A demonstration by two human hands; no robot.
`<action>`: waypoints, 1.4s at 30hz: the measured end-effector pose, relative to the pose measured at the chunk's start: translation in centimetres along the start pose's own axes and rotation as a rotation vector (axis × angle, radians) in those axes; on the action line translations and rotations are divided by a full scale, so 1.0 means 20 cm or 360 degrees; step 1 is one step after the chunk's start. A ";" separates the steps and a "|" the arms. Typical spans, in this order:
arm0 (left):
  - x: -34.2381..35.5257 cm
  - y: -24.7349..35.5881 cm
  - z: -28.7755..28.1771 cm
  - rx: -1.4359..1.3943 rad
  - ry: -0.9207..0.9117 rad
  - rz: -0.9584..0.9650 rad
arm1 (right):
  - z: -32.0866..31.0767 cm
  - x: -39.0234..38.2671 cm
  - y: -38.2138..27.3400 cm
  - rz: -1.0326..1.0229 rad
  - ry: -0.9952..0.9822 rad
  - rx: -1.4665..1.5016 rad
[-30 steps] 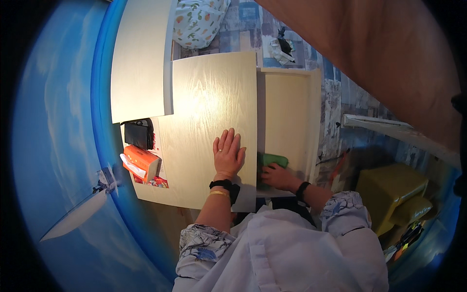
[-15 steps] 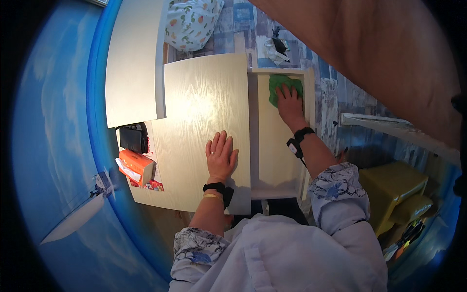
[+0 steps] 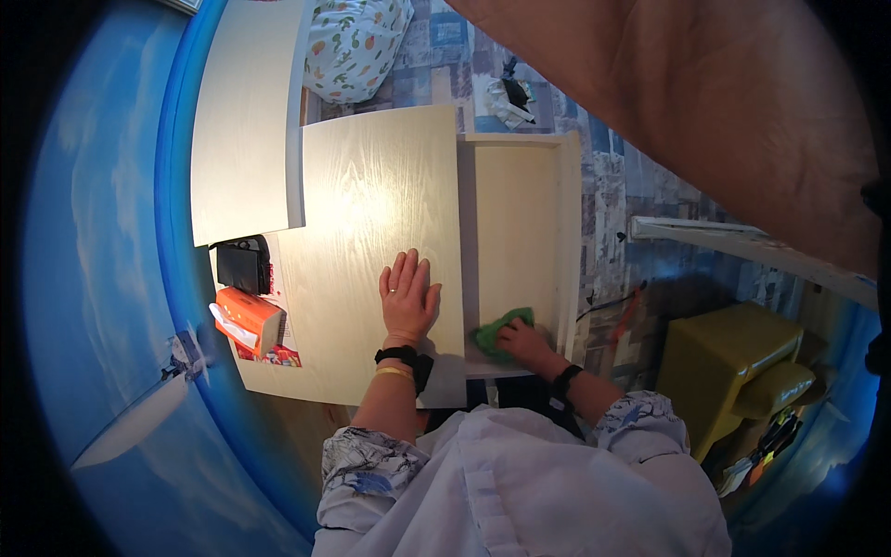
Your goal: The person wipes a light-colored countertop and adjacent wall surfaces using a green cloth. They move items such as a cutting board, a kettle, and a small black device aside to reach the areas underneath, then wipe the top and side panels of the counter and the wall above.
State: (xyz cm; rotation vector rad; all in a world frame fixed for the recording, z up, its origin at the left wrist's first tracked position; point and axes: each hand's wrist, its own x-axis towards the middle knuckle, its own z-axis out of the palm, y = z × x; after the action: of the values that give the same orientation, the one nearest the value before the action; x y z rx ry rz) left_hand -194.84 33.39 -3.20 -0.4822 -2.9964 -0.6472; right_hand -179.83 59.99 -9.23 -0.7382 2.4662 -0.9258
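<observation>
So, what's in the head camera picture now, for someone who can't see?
A person's right hand is on a green cloth in an open drawer while the left hand lies flat on the pale tabletop. An orange tissue box sits left.

Green cloth (image 3: 487, 343), crumpled, lying in near end of open pale drawer (image 3: 515, 213).

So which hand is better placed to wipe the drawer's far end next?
Likely the right hand: it holds the green cloth inside the drawer; the left hand lies flat on the wood-grain tabletop.
</observation>
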 end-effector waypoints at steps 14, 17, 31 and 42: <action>0.01 0.01 -0.01 -0.0008 0.0015 -0.0002 | -0.65 -0.13 0.16 0.0853 0.1201 -0.0494; 0.01 0.01 -0.01 -0.0016 0.0021 -0.0002 | -0.52 -0.09 0.30 0.1510 0.1007 0.0899; 0.01 0.01 -0.02 -0.0019 0.0035 0.0008 | -0.27 0.13 0.24 0.1437 0.1195 0.1171; 0.01 0.01 -0.01 -0.0039 0.0005 -0.0006 | -0.21 0.45 0.14 0.1346 0.1408 0.1469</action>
State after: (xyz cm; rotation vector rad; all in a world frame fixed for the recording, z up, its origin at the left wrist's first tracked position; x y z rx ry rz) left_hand -194.97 33.53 -2.84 -0.4767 -2.9906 -0.6855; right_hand -190.07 58.45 -9.85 1.1239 2.0962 -1.9627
